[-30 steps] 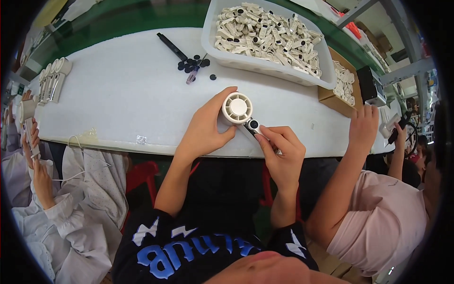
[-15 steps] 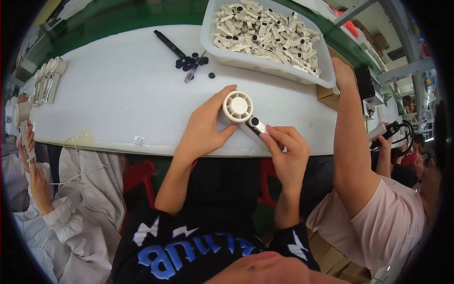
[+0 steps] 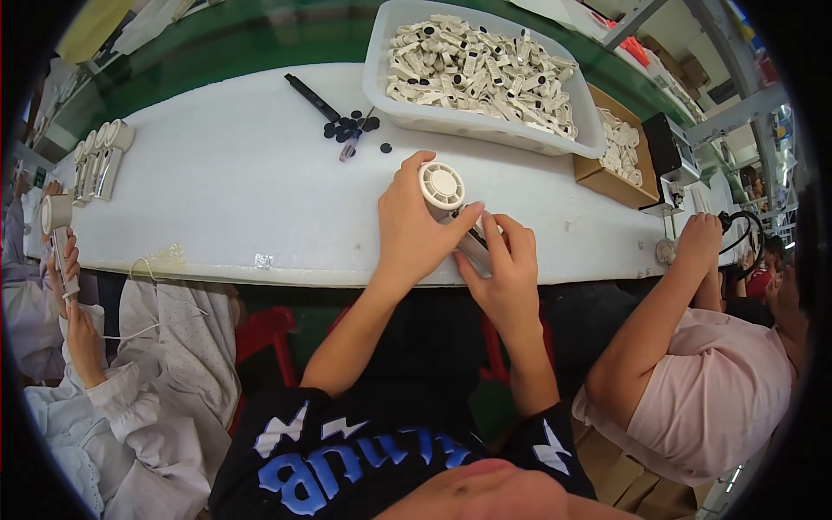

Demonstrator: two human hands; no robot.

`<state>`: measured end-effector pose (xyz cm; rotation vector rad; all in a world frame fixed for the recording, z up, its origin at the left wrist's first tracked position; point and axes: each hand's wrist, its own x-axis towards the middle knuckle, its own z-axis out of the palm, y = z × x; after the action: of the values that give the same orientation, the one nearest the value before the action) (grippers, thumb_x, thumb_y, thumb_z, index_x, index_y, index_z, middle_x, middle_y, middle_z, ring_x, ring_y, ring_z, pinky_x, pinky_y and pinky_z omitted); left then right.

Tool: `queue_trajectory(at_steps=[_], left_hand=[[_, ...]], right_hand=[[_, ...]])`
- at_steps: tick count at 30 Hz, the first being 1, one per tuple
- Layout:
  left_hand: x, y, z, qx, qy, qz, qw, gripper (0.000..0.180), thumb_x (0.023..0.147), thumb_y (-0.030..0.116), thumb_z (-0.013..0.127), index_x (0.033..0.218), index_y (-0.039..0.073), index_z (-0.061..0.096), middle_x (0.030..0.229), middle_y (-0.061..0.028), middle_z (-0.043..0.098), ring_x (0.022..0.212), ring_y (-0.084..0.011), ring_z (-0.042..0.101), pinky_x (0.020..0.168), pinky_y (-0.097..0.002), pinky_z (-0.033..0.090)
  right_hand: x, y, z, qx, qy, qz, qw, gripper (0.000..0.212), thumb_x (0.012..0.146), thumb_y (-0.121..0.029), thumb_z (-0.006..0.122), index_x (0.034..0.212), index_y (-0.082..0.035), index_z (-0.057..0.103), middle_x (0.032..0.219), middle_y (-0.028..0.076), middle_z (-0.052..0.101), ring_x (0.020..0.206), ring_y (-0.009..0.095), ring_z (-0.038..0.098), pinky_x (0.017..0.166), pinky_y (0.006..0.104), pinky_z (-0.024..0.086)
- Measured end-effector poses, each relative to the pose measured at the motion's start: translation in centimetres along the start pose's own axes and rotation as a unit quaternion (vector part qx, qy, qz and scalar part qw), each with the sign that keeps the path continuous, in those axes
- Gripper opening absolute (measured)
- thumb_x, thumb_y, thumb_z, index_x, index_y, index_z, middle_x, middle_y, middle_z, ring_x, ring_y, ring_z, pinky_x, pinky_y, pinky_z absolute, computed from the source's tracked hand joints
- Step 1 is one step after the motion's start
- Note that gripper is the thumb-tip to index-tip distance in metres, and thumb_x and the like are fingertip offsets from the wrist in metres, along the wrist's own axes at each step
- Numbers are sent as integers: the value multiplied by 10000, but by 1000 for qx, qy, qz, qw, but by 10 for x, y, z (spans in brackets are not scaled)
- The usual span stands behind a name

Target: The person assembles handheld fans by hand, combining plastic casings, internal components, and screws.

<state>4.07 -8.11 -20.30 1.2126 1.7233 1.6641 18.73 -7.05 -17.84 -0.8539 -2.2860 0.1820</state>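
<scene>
A white handheld fan (image 3: 442, 185) is between my two hands, its round vented head facing up. My left hand (image 3: 409, 224) wraps the head's left side, and its thumb presses at the top of the handle. Around the handle, lower right of the head, close the fingers of my right hand (image 3: 505, 273). A pale panel with a dark part shows along the handle, mostly covered by my fingers. Beyond the fan, on the white tabletop (image 3: 260, 173), lie several small black discs (image 3: 354, 123), a screwdriver (image 3: 350, 147) with a clear purplish handle, and a long black pen-like tool (image 3: 312, 97).
A large translucent bin (image 3: 485, 126) full of white parts stands at the back. Right of it are a cardboard box (image 3: 607, 184) of white pieces and a black device (image 3: 672, 152). Several fans (image 3: 102, 160) stand at left. Co-workers sit on both sides.
My left hand has shifted right and its thumb has come onto the handle. My right hand has moved left and up, closer around it. The right co-worker's arm has withdrawn from the cardboard box.
</scene>
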Motion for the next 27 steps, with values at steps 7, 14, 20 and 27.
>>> queue_trajectory(at_steps=[7, 14, 20, 27], left_hand=[[-1, -9, 15, 21, 39, 24, 999, 646, 723, 133, 826, 1244, 17, 462, 1034, -94, 591, 935, -157, 596, 814, -300, 505], [1, -17, 2, -50, -13, 20, 998, 652, 748, 93, 807, 1276, 32, 430, 1034, -54, 556, 959, -138, 569, 835, -284, 491], [-2, -6, -2, -145, -70, -16, 987, 718, 733, 55, 819, 1312, 42, 395, 1090, -54, 541, 1013, -134, 550, 886, -277, 475], [-16, -7, -29, -202, -72, -7, 977, 713, 683, 49, 848, 1267, 38, 440, 1156, -95, 530, 1060, -172, 550, 923, -310, 466]], right_hand=[[-1, 15, 9, -20, -29, -39, 999, 498, 704, -4, 777, 1156, 82, 588, 1057, 160, 579, 818, 312, 540, 734, 376, 491], [-9, 18, 19, 24, 65, -69, 995, 490, 680, 15, 793, 1117, 116, 596, 1088, 164, 592, 834, 296, 555, 718, 369, 496], [-23, 24, 29, -16, 101, -88, 991, 504, 645, 15, 825, 1111, 54, 637, 1070, 131, 632, 868, 276, 579, 725, 365, 496], [-20, 11, 11, 34, 58, -58, 996, 455, 710, -88, 823, 1114, 14, 638, 1088, 140, 634, 922, 284, 566, 818, 410, 461]])
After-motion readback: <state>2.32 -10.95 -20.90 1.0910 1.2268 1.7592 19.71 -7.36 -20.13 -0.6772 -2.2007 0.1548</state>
